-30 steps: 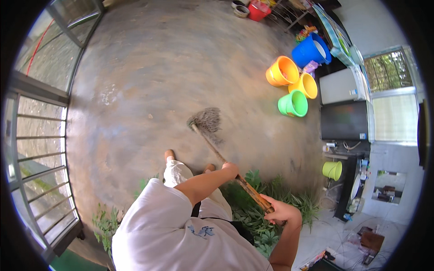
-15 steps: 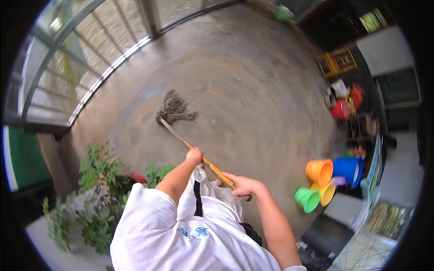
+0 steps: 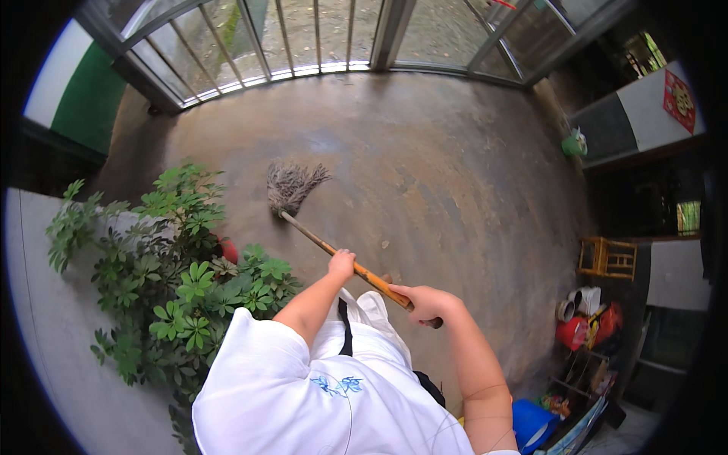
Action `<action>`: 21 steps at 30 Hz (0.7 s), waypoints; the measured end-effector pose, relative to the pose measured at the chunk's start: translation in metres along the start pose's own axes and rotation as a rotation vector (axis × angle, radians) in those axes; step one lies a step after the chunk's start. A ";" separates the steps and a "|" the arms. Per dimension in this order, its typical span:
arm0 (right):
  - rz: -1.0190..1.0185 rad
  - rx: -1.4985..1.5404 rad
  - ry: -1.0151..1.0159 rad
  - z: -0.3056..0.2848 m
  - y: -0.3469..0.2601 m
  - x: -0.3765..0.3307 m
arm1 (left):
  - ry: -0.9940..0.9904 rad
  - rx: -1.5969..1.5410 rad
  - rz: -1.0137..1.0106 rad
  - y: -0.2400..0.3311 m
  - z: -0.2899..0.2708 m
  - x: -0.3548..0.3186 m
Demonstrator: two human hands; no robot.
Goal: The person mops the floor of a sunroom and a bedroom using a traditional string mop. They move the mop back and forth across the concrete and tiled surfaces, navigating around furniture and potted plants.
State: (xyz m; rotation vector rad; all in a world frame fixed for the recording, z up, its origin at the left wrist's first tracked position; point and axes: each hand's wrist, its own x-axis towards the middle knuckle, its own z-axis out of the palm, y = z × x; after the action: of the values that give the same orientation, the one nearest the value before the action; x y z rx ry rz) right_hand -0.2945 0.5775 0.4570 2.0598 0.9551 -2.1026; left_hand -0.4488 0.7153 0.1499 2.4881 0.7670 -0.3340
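Observation:
A string mop (image 3: 294,187) with grey-brown strands lies spread on the concrete floor (image 3: 425,182), ahead and a little to the left. Its orange-brown wooden handle slants from the mop head back toward my body. Partway along the handle, my left hand (image 3: 342,264) is wrapped round it. Closer to the handle's dark top end, my right hand (image 3: 427,304) grips it too, with that end poking out past my fingers. Both hands are in front of my waist.
Leafy green plants (image 3: 196,292) stand close on my left by a grey wall (image 3: 68,303). A barred metal gate (image 3: 311,38) crosses the far side. To the right are a wooden stool (image 3: 607,258), red bags (image 3: 572,332), a blue bucket (image 3: 533,425) and a small green bin (image 3: 575,144).
My view has swung left, so the plants and gate sit further right and the coloured buckets mostly drop out. Both hands keep their hold on the mop, its strands now fanned away from me.

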 end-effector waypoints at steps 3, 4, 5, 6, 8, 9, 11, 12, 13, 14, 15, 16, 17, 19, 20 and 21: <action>0.007 -0.106 -0.010 -0.034 0.015 -0.018 | -0.112 -0.018 -0.099 0.033 0.005 0.000; 0.017 -0.137 -0.012 -0.044 0.020 -0.021 | -0.164 -0.013 -0.131 0.044 0.004 0.001; -0.004 -0.191 0.005 -0.053 0.022 -0.022 | -0.216 -0.010 -0.162 0.053 0.002 0.003; -0.024 -0.246 0.020 -0.064 0.025 -0.022 | -0.259 -0.023 -0.197 0.060 -0.001 0.004; -0.075 -0.390 0.054 -0.084 0.022 -0.020 | -0.345 -0.053 -0.261 0.070 -0.010 0.008; -0.105 -0.482 0.072 -0.092 0.017 -0.016 | -0.338 -0.095 -0.282 0.072 -0.015 0.008; -0.140 -0.632 0.110 -0.105 0.002 -0.008 | -0.322 -0.179 -0.321 0.071 -0.025 0.007; -0.146 -0.703 0.126 -0.110 -0.011 -0.005 | -0.221 -0.264 -0.345 0.065 -0.019 0.006; -0.150 -0.770 0.146 -0.117 -0.022 -0.001 | -0.149 -0.299 -0.364 0.063 -0.018 0.013; -0.155 -0.819 0.157 -0.128 -0.036 0.000 | -0.076 -0.332 -0.381 0.059 -0.020 0.021; -0.160 -0.866 0.162 -0.137 -0.052 0.000 | -0.008 -0.365 -0.401 0.054 -0.021 0.028; -0.167 -0.917 0.171 -0.148 -0.070 -0.002 | 0.060 -0.409 -0.387 0.048 -0.028 0.039; -0.177 -0.928 0.203 -0.159 -0.085 -0.003 | 0.108 -0.435 -0.430 0.044 -0.035 0.050; -0.193 -0.955 0.278 -0.180 -0.113 -0.001 | 0.213 -0.491 -0.505 0.037 -0.057 0.079; -0.188 -0.975 0.302 -0.189 -0.131 -0.001 | 0.240 -0.493 -0.523 0.029 -0.070 0.094; -0.182 -1.002 0.320 -0.199 -0.149 -0.001 | 0.320 -0.504 -0.540 0.022 -0.085 0.108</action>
State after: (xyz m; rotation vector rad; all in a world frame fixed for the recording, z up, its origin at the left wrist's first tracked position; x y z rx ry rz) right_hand -0.1832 0.7875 0.5307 1.7545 1.7904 -0.9289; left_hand -0.3423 0.7945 0.1899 1.8493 1.4546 0.0805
